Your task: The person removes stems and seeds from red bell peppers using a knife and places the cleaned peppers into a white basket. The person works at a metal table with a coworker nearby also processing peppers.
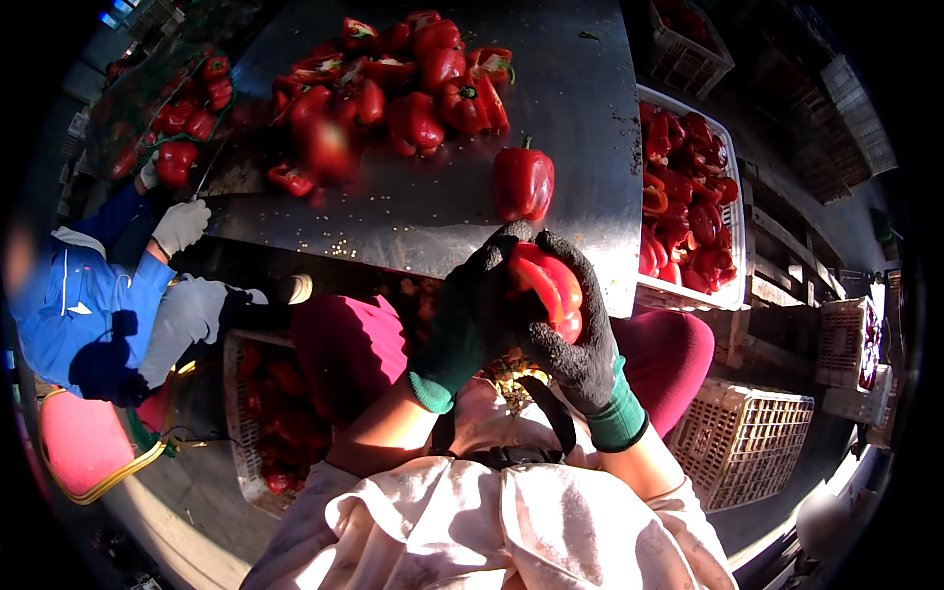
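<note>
Both my hands wear black-coated work gloves with green cuffs. My right hand (582, 346) is closed around an opened red bell pepper (552, 284), its cut edge facing up and left. Beside it, my left hand (483, 295) reaches to the pepper's left side; shadow hides its palm and most of its fingers, so its hold is unclear. Just beyond my fingertips a whole red bell pepper (523, 181) stands upright, stem up, on the metal table (575, 96). Farther back lies a heap of red peppers (417, 122), some whole and some cut.
To the right, a white crate (730, 295) holds cut red peppers; another crate (767, 442) stands lower right. A crate of peppers (240, 413) sits at lower left. A co-worker in blue (96, 295) works at the left with a knife, near a green net bag of peppers (184, 110).
</note>
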`<move>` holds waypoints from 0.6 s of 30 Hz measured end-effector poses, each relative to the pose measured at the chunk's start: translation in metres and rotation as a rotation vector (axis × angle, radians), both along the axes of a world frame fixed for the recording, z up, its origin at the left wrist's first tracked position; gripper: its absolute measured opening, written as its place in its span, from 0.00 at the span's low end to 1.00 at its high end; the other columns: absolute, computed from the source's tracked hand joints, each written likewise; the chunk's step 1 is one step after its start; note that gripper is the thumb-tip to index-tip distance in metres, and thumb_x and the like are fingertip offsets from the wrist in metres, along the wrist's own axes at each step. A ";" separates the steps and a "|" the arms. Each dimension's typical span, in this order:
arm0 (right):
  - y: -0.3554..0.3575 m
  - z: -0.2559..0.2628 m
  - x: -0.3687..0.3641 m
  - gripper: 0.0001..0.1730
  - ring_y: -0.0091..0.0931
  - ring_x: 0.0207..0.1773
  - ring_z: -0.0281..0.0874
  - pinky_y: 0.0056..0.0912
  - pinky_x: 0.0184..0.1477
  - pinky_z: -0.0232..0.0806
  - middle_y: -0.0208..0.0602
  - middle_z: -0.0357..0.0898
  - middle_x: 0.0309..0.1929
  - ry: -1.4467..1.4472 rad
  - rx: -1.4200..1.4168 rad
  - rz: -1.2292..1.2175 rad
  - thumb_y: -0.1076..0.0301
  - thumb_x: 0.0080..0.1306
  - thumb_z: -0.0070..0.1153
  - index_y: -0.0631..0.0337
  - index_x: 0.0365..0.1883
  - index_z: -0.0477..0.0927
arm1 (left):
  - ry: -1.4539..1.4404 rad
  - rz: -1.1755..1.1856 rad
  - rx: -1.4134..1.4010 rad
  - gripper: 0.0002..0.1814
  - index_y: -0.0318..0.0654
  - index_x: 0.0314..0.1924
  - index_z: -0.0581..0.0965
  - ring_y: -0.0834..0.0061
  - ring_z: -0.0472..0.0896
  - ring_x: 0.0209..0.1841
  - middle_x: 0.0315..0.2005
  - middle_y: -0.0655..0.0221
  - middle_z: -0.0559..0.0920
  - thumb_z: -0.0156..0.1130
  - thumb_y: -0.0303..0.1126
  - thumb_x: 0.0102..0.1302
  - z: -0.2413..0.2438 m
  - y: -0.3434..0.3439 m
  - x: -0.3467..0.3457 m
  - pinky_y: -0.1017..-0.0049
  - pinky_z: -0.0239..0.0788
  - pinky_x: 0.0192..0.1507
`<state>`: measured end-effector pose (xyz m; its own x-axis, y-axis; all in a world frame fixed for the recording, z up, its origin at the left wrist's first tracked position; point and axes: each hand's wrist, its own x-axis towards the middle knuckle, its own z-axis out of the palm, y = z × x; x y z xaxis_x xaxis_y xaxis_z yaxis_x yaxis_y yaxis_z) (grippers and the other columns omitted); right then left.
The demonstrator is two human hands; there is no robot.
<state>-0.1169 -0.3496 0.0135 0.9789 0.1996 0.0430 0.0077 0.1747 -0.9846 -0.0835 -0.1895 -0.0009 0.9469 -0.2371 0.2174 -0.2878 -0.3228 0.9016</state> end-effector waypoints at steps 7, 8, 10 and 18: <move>0.008 0.010 -0.010 0.47 0.29 0.66 0.68 0.35 0.69 0.61 0.40 0.69 0.65 0.131 -0.003 -0.088 0.69 0.56 0.71 0.62 0.72 0.60 | -0.341 -0.121 0.281 0.36 0.35 0.65 0.70 0.54 0.83 0.46 0.47 0.54 0.83 0.67 0.40 0.57 0.003 0.005 0.009 0.62 0.76 0.47; 0.008 0.007 -0.012 0.47 0.29 0.66 0.69 0.34 0.68 0.62 0.40 0.69 0.65 0.097 -0.076 -0.110 0.72 0.56 0.70 0.61 0.72 0.60 | -0.378 -0.151 0.317 0.35 0.35 0.65 0.70 0.55 0.84 0.43 0.44 0.56 0.83 0.67 0.40 0.58 0.007 0.005 0.011 0.62 0.76 0.43; 0.012 0.001 -0.015 0.44 0.30 0.65 0.70 0.33 0.67 0.64 0.39 0.70 0.65 0.164 0.136 -0.167 0.71 0.59 0.68 0.62 0.72 0.61 | -0.415 -0.012 0.430 0.32 0.36 0.64 0.71 0.57 0.83 0.42 0.42 0.58 0.82 0.64 0.37 0.60 0.004 -0.003 0.014 0.63 0.75 0.42; 0.012 -0.007 -0.018 0.48 0.34 0.70 0.67 0.38 0.72 0.60 0.43 0.68 0.69 -0.089 -0.208 -0.276 0.82 0.49 0.67 0.62 0.71 0.64 | -0.291 0.067 0.750 0.17 0.40 0.54 0.75 0.61 0.83 0.39 0.37 0.62 0.81 0.57 0.34 0.65 -0.006 0.001 0.000 0.63 0.74 0.40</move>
